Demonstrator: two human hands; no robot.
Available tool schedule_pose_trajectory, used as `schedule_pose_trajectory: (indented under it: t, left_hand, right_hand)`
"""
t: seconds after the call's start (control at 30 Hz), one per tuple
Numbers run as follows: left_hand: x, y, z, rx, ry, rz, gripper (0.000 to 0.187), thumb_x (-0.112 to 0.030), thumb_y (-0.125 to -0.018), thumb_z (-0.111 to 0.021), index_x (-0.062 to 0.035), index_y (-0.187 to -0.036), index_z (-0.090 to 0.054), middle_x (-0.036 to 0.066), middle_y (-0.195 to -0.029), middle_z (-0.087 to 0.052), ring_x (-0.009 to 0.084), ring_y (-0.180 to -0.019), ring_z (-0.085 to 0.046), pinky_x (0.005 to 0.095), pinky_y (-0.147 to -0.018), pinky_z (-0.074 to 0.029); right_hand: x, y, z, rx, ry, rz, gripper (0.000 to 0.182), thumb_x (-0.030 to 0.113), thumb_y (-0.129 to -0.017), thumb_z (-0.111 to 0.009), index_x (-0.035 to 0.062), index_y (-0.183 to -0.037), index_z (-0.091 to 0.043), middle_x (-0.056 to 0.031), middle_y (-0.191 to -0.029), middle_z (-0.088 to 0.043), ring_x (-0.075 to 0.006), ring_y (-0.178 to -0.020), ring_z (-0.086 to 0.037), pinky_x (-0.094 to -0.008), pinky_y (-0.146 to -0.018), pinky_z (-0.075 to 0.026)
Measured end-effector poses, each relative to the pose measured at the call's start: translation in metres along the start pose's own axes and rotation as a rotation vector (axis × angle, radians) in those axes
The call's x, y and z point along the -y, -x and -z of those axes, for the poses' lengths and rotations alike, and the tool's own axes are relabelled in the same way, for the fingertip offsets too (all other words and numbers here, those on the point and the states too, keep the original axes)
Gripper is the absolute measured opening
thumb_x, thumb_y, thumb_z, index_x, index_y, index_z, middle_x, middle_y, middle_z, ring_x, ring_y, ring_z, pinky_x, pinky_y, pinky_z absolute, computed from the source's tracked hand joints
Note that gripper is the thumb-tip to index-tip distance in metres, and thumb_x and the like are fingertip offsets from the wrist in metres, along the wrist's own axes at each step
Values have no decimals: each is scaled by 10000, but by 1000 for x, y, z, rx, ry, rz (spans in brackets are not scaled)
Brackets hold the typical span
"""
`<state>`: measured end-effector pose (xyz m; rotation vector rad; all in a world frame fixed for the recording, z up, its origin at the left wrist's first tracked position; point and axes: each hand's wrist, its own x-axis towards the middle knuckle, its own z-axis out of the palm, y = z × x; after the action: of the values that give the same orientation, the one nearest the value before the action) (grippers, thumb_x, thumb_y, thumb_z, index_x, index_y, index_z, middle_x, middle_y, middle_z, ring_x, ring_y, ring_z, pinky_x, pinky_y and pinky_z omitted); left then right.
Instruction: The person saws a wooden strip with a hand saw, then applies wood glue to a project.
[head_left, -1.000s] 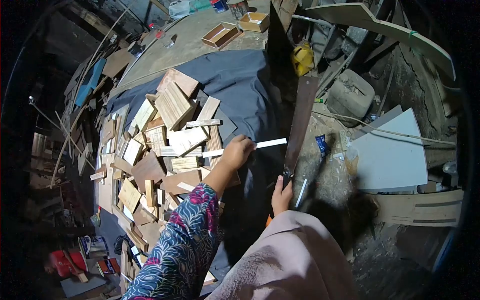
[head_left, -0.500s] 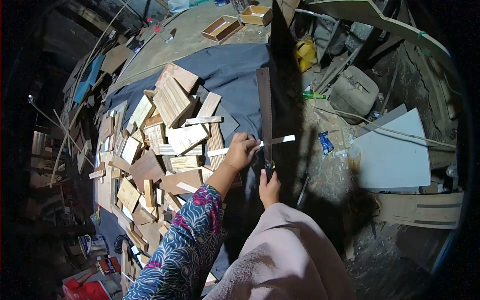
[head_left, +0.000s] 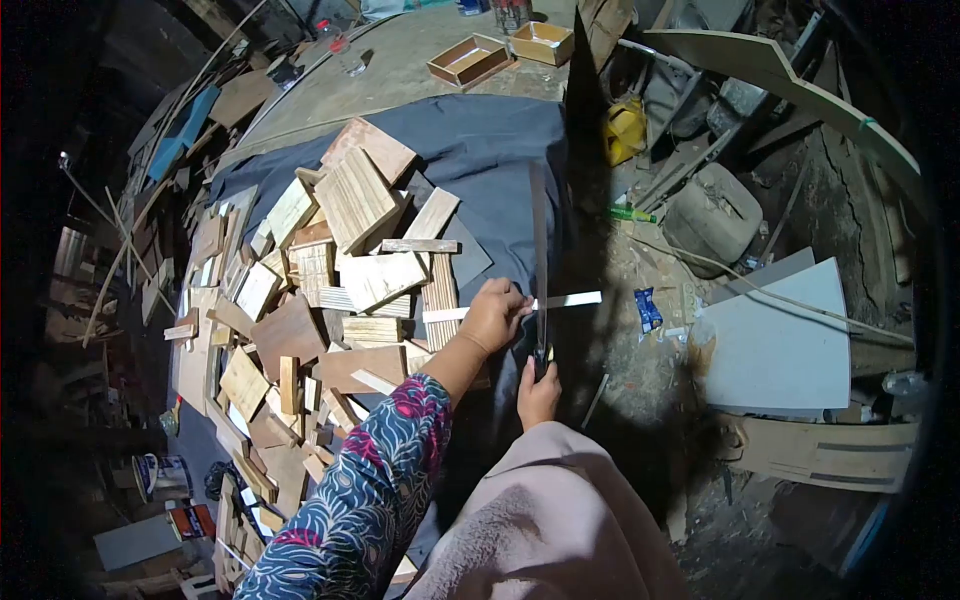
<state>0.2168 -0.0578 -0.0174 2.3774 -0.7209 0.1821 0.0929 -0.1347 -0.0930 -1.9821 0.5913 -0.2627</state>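
Head view: saw [head_left: 541, 240] crosses strip [head_left: 576, 300] overhanging cloth edge [head_left: 552, 140].

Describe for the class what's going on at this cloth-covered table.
A person's left hand pinches a thin white strip, while the right hand grips a handsaw by its handle. The blade lies across the strip just beyond the left fingers, with the strip's end jutting past it; whether the teeth have bitten in is unclear. Beside the left hand, wood offcuts are heaped on a dark cloth.
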Motion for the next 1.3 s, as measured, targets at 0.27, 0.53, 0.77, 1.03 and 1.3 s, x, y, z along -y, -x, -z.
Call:
schedule_pose_trajectory:
  t: [0.27,0.53,0.77,1.03,1.3]
  left_hand:
    - [1,1,1,-5,3,-35,111,-83,-661,-663,-30,-666,-566,105,-679,-476,294,-686,-473,352,-607,-388]
    - [3,6,-3,-4,19,1,92,-87,-659,-658,-35,-674,-584,113,-682,-486,298,-680,-476,356,-603,-389]
    - [0,2,0,11,85,12,79,-77,-663,-646,-32,-673,-582,113,-681,-484,297,-685,-473,356,-604,-387]
    - [2,1,1,1,46,-7,75,-90,-664,-651,-44,-694,-601,108,-682,-487,289,-677,-471,359,-603,-384]
    - [-1,-3,3,-21,30,-13,73,-88,-664,-651,-44,-688,-599,107,-684,-494,289,-681,-476,351,-601,-388]
  right_hand:
    - [-3,-9,-1,-15,21,36,411,329,-813,-497,-71,-905,-497,-274,-745,-541,-428,-694,-524,-447,-571,-417]
    - [8,-21,-4,-49,28,64,402,338,-808,-511,-59,-870,-503,-267,-725,-542,-431,-677,-521,-457,-560,-410]
    - [-9,-6,-9,-85,-1,51,418,338,-798,-521,-68,-896,-510,-276,-713,-542,-438,-672,-521,-465,-562,-411]
    - [-22,20,-5,-94,10,14,392,334,-800,-521,-53,-862,-510,-255,-675,-542,-424,-635,-528,-446,-538,-414]
    - [-14,34,3,-46,23,-54,338,297,-807,-513,-40,-827,-499,-252,-676,-540,-423,-640,-525,-448,-538,-409]
